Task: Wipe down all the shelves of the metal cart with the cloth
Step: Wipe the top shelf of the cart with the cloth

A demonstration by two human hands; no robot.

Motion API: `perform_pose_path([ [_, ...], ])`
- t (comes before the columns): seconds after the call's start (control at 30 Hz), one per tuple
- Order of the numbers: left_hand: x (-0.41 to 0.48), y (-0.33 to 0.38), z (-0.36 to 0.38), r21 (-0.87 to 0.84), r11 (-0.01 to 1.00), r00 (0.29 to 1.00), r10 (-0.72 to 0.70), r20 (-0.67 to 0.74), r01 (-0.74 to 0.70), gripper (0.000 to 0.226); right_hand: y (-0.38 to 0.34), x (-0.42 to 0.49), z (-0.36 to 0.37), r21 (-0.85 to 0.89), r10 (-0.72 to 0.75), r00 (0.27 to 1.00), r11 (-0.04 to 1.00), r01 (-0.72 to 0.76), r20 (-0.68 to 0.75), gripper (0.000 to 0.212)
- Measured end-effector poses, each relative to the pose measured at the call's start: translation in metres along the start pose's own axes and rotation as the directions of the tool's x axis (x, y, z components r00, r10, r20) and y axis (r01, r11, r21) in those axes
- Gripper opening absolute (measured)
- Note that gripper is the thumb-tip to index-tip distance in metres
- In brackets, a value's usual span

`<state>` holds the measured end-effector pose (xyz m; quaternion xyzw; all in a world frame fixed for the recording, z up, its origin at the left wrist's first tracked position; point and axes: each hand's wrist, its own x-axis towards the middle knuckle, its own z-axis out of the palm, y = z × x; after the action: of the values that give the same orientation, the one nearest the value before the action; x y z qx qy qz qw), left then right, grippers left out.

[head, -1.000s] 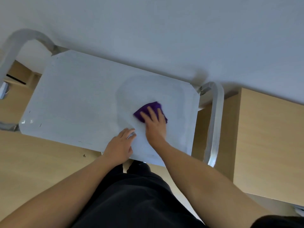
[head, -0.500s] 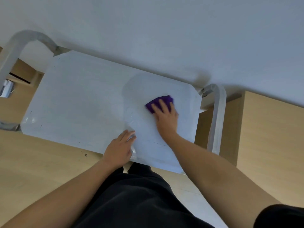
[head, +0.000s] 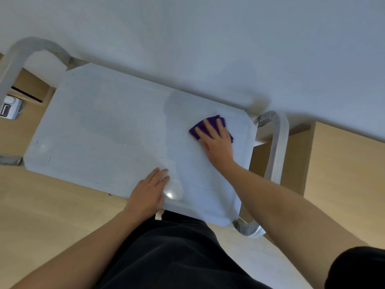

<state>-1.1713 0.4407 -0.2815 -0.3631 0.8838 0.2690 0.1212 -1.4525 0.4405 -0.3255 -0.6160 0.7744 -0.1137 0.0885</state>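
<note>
Purple cloth [head: 210,127] sits flat on the top shelf [head: 108,130] of the metal cart [head: 278,147], near the far right corner. The person's right hand [head: 216,142] lies on it palm down with fingers spread — pressing, not gripping. The left hand [head: 149,192] rests open and flat on the shelf's near edge, holding nothing. A curved tube handle [head: 31,47] shows at the left end, wood floor [head: 41,205] below — black clothing [head: 166,253] fills the bottom.

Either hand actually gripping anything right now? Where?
No true grip. Right hand presses flat on top of the purple cloth, pinning it to the cart's top shelf. Left hand rests flat at the near edge.
</note>
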Motion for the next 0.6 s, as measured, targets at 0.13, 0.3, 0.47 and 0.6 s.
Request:
perform_pose_path([
  [0.13, 0.002, 0.001, 0.0, 0.005, 1.0, 1.0, -0.014, 0.012, 0.014, 0.053, 0.019, 0.023, -0.003, -0.021, -0.225, 0.973, 0.974, 0.226, 0.048, 0.033],
  [0.3, 0.003, 0.004, -0.001, -0.006, 1.0, 1.0, -0.02, 0.02, 0.021, 0.052, 0.032, 0.058, -0.011, 0.106, 0.342, 0.94, 0.934, -0.341, 0.008, 0.04],
  [0.47, 0.003, 0.005, -0.002, 0.003, 0.999, 0.999, -0.035, 0.025, 0.035, 0.052, -0.023, 0.039, 0.002, 0.115, 0.059, 0.997, 0.991, -0.065, 0.05, 0.043],
  [0.6, 0.007, 0.004, -0.004, 0.0, 0.999, 0.998, -0.042, 0.039, 0.042, 0.049, -0.004, 0.029, -0.002, 0.109, -0.001, 1.0, 0.994, 0.0, 0.011, 0.04],
])
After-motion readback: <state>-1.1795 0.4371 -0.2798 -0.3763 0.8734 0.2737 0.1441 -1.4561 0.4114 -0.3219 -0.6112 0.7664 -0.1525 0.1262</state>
